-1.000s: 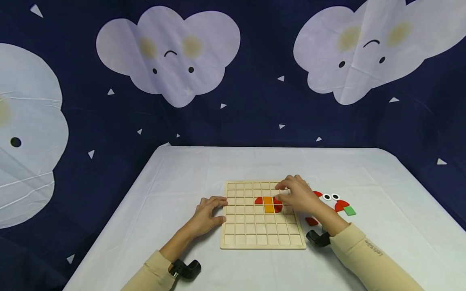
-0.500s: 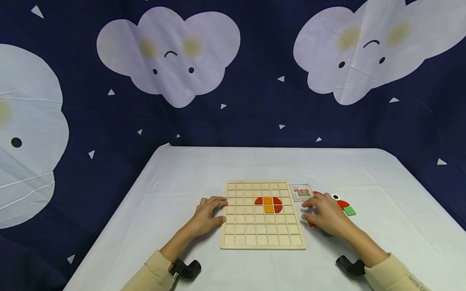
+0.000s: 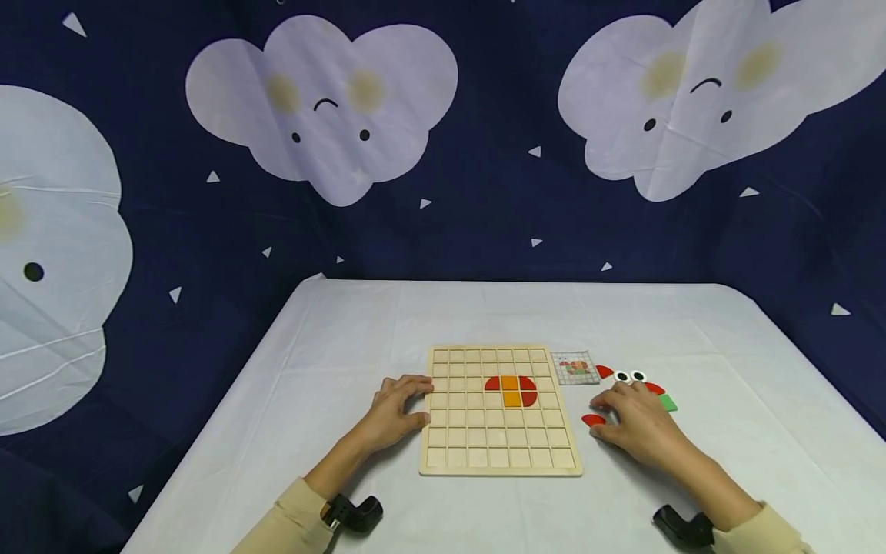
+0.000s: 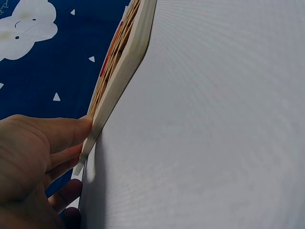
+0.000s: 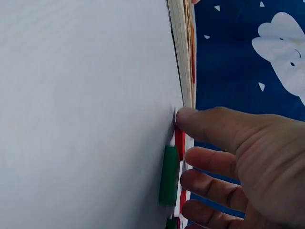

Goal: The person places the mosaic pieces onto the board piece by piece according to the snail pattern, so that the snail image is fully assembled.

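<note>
A wooden grid board [image 3: 477,437] lies flat on the white table. Red quarter-round pieces [image 3: 528,394] and orange squares [image 3: 511,398] sit together in its upper middle cells. My left hand [image 3: 393,414] touches the board's left edge with thumb and fingertips. Right of the board, my right hand [image 3: 644,425] hovers low over loose pieces, fingers spread and slightly bent. Its thumb is beside a red piece [image 3: 593,420]; in the right wrist view a green piece [image 5: 168,176] lies under the hand. The palm hides some pieces in the head view.
A small printed pattern card [image 3: 574,368] lies by the board's upper right corner. Near it are another red piece [image 3: 604,372], two white eye discs [image 3: 638,376] and a green square [image 3: 667,402]. A dark blue cloud-print curtain [image 3: 484,231] hangs behind the table [image 3: 734,369].
My right hand has left the red pieces on the board and moved right to the loose pieces, uncovering the card. The left hand has stayed at the board's edge.
</note>
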### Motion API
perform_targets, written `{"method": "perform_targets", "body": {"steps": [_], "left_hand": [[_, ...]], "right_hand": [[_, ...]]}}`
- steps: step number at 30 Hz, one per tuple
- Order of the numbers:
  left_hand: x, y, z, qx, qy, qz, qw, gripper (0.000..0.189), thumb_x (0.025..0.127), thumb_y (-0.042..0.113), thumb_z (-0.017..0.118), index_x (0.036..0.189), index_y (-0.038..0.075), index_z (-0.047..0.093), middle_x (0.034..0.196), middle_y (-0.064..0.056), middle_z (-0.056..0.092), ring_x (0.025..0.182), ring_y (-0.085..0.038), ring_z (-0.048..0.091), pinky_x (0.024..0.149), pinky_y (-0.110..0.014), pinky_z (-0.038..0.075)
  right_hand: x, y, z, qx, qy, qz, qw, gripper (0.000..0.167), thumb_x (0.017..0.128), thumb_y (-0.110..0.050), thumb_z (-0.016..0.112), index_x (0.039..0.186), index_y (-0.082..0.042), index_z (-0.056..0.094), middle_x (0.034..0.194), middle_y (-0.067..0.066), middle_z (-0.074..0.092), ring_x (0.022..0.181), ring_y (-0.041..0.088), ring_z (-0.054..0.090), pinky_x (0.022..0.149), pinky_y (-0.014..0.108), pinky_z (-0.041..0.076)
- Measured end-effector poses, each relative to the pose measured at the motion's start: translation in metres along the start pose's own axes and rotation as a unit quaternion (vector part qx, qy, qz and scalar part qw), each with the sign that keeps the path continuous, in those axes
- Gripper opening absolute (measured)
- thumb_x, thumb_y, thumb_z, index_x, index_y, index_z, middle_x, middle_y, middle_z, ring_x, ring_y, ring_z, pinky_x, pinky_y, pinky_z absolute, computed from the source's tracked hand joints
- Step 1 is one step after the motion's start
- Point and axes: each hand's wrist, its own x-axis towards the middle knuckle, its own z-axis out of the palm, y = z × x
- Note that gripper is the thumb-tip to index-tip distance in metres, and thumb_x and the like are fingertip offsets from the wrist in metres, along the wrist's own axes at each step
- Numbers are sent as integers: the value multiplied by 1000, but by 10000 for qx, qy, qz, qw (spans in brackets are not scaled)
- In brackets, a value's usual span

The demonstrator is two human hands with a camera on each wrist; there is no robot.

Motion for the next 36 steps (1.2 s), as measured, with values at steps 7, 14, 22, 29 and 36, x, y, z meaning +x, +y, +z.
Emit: {"method": "perform_targets", "body": {"steps": [7,14,22,29,36], "left_hand": [[0,-1,0,18,-8,-4,10000,42,80,14,72,121,10,62,134,3,54,107,-16,40,87,-37,25],[1,-1,0,7,-1,-8,10000,42,79,14,73,120,10,62,134,3,54,107,-17,40,87,-38,25],[0,-1,0,15,11,23,10000,42,79,13,73,120,10,63,134,2,55,107,-16,40,87,-37,25],[0,-1,0,-20,12,24,10000,42,79,14,72,120,10,62,134,2,54,107,-16,40,87,-37,25],[0,-1,0,-53,0,15,10000,42,79,14,72,120,10,62,134,3,54,108,-17,39,87,-37,25]], "right_hand": [[-2,11,-4,-15,92,211,9997,28,70,-27,78,92,-11,70,91,4,63,88,24,50,75,41,35],[-2,9,0,97,32,-51,9999,24,67,-29,80,86,-17,71,87,-5,62,87,19,48,74,38,36],[-1,2,2,116,-204,-57,9997,24,68,-29,80,88,-19,70,87,-7,59,85,16,44,73,35,35],[0,7,3,54,-49,-12,10000,20,69,-26,79,85,-18,69,85,-7,60,84,16,44,71,33,34],[7,1,-1,73,154,-223,9996,21,70,-27,79,86,-17,70,92,-2,64,84,16,45,73,34,34]]}}
